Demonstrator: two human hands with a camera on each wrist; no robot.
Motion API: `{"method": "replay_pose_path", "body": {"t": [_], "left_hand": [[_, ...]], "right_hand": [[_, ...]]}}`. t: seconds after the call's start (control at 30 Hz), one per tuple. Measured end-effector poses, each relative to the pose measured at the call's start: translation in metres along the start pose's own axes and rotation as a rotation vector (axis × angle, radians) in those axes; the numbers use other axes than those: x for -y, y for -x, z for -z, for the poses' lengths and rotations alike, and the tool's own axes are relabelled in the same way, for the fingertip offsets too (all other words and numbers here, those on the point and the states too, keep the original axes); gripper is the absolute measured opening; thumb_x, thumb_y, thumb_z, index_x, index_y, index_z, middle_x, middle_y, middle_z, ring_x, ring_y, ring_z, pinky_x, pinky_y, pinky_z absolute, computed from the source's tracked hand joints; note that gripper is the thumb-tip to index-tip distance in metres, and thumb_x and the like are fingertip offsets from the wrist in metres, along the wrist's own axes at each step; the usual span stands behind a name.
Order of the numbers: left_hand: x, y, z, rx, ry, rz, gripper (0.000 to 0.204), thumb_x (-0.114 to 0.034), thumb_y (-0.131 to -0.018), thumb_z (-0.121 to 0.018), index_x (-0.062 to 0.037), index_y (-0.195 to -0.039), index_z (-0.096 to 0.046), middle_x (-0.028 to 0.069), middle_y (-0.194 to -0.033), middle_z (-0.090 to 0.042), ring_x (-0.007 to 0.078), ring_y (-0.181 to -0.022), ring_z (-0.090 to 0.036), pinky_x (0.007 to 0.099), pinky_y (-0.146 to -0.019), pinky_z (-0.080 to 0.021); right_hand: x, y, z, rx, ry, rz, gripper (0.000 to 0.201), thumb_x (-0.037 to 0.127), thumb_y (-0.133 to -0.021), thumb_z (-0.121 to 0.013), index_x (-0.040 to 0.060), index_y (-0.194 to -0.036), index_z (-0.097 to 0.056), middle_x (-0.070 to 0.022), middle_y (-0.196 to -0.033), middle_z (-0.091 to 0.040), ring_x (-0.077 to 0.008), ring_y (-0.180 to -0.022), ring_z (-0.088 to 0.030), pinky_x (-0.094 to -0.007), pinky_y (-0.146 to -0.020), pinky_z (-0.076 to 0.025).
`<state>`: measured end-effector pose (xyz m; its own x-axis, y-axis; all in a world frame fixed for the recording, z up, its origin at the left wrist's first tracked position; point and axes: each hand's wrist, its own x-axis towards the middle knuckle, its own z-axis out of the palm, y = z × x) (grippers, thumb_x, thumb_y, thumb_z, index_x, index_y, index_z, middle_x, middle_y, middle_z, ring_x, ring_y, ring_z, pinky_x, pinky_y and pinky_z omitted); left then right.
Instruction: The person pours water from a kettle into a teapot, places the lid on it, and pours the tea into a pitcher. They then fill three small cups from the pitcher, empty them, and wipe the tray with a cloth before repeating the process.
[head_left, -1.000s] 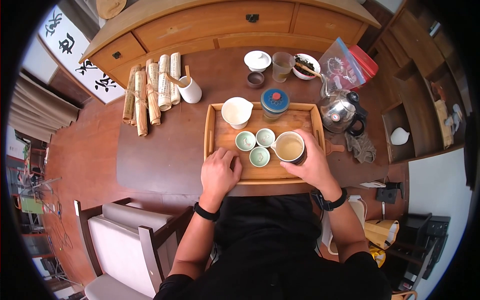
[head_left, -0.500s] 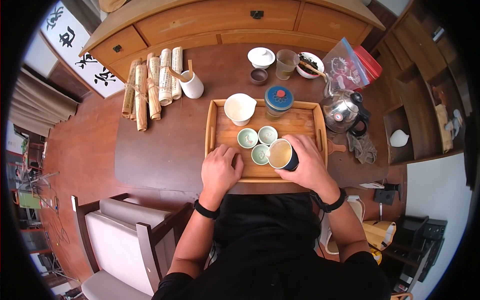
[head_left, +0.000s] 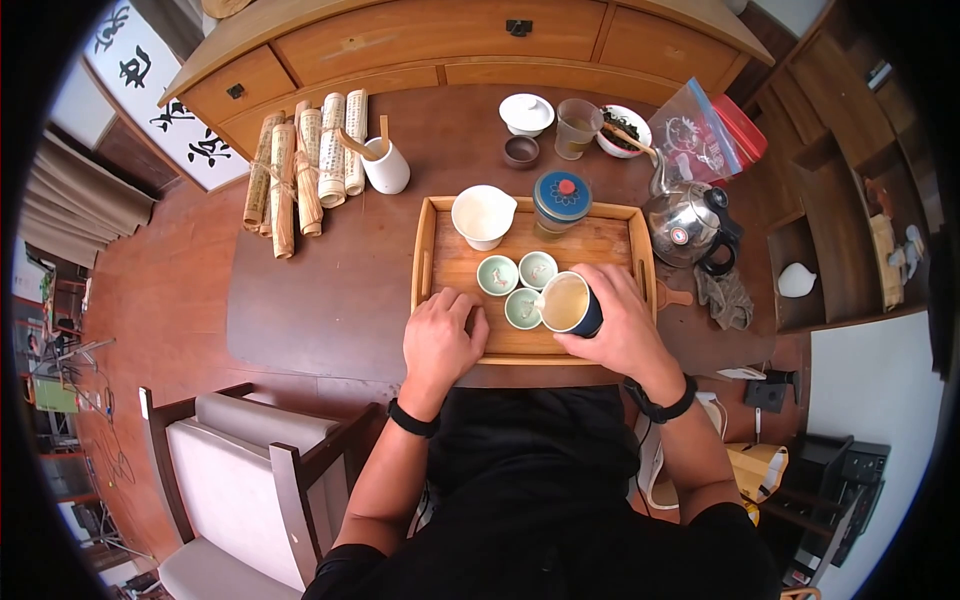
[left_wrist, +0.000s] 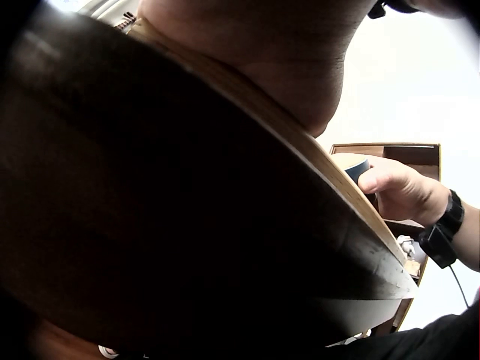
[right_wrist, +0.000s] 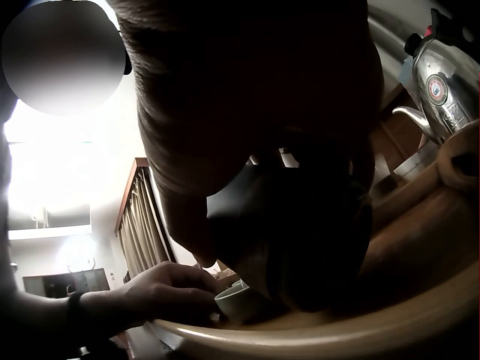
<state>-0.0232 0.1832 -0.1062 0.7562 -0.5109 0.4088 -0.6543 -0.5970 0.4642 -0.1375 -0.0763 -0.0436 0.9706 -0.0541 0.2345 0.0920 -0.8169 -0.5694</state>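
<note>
My right hand (head_left: 622, 325) grips a small dark-sided tea pitcher (head_left: 568, 303) with pale tea inside. The pitcher leans left, its spout right at the rim of the front green teacup (head_left: 523, 309). Two more green cups, the left one (head_left: 497, 275) and the back one (head_left: 538, 270), sit close beside it on the wooden tray (head_left: 465, 347). My left hand (head_left: 443, 335) rests on the tray's front left corner, fingers loosely bent and holding nothing. In the right wrist view the pitcher (right_wrist: 315, 240) is mostly in shadow.
On the tray's far side stand a white spouted bowl (head_left: 483, 217) and a blue-lidded jar (head_left: 562, 200). A steel kettle (head_left: 690, 225) and a grey cloth (head_left: 726, 298) are to the right. Bamboo scrolls (head_left: 306, 165), a white tool holder (head_left: 386, 168) and a lidded white cup (head_left: 526, 115) lie farther back.
My right hand has moved slightly left and tipped the pitcher, bringing its spout to the front cup. The left hand stays on the tray corner.
</note>
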Motion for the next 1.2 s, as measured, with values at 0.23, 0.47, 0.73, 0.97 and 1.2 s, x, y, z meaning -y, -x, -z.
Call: {"method": "replay_pose_path", "body": {"t": [0.23, 0.47, 0.73, 0.97, 1.2], "left_hand": [[-0.001, 0.0, 0.003, -0.002, -0.003, -0.003, 0.006, -0.012, -0.093, -0.079, -0.008, -0.097, -0.078, 0.0085, -0.091, -0.07, 0.0331, -0.082, -0.072, 0.0455, -0.078, -0.059], [0.0, 0.0, 0.004, 0.011, 0.024, 0.01, 0.007, -0.014, -0.094, -0.079, -0.009, -0.099, -0.078, 0.01, -0.093, -0.071, 0.0352, -0.086, -0.073, 0.047, -0.08, -0.06], [0.001, 0.002, 0.004, 0.011, 0.025, 0.006, 0.008, -0.014, -0.093, -0.08, -0.0088, -0.099, -0.078, 0.0093, -0.093, -0.07, 0.0347, -0.086, -0.073, 0.0468, -0.08, -0.06], [0.001, 0.001, 0.004, 0.014, 0.025, 0.005, 0.008, -0.013, -0.093, -0.08, -0.0086, -0.099, -0.078, 0.0092, -0.092, -0.071, 0.0344, -0.086, -0.073, 0.0465, -0.08, -0.06], [0.0, 0.0, 0.004, 0.011, 0.029, -0.002, 0.008, -0.013, -0.093, -0.08, -0.0083, -0.098, -0.078, 0.0093, -0.092, -0.071, 0.0345, -0.086, -0.073, 0.0462, -0.08, -0.06]], "right_hand": [[0.013, -0.018, 0.007, -0.085, -0.153, -0.039, 0.081, 0.024, -0.079, -0.099, 0.0039, -0.149, -0.061, -0.0199, -0.132, -0.07, -0.0426, -0.126, -0.067, -0.0506, -0.11, -0.054], [0.023, -0.038, 0.005, -0.116, -0.154, -0.051, 0.082, 0.026, -0.079, -0.1, 0.0043, -0.149, -0.062, -0.0206, -0.131, -0.072, -0.0433, -0.125, -0.068, -0.052, -0.108, -0.055], [0.016, -0.046, -0.003, -0.067, -0.005, 0.016, 0.086, 0.028, -0.077, -0.1, 0.0041, -0.15, -0.062, -0.0196, -0.135, -0.07, -0.0429, -0.129, -0.065, -0.0536, -0.111, -0.053], [0.014, -0.049, -0.005, -0.06, 0.086, 0.07, 0.086, 0.029, -0.075, -0.099, 0.0003, -0.147, -0.062, -0.0202, -0.135, -0.07, -0.0422, -0.128, -0.063, -0.0537, -0.112, -0.052], [0.016, -0.053, -0.001, -0.049, 0.116, 0.08, 0.085, 0.029, -0.074, -0.098, -0.0007, -0.146, -0.063, -0.0201, -0.133, -0.069, -0.0421, -0.125, -0.063, -0.0539, -0.11, -0.052]]}}
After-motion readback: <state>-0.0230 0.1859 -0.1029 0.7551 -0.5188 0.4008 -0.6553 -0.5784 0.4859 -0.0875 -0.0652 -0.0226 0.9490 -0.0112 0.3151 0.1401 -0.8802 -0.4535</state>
